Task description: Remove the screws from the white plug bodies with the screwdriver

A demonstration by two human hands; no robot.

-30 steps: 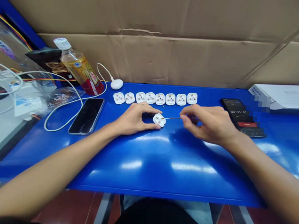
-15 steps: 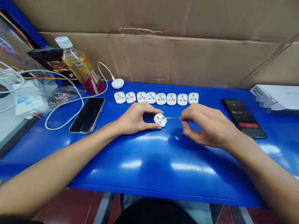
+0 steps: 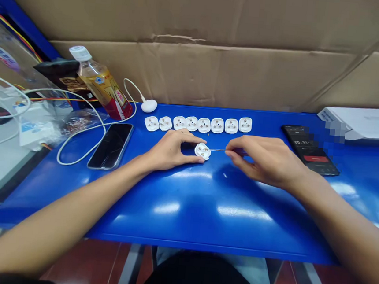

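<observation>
White plastic plug body [image 3: 202,151] pinched by left hand [image 3: 172,147], thin steel screwdriver [image 3: 218,150] clenched by right hand [image 3: 264,161]

Tool tip: the thin screwdriver shaft [image 3: 218,150] was too fine to show where it met the white plug [image 3: 202,151].
Tool handle: partly hidden by the right hand [image 3: 265,161].
Desk's right end: a pixelated patch blurred the phone [image 3: 309,150]; the right edge cut off the white box [image 3: 365,124].
Left edge: white cables [image 3: 1,99] ran out of the picture.
</observation>
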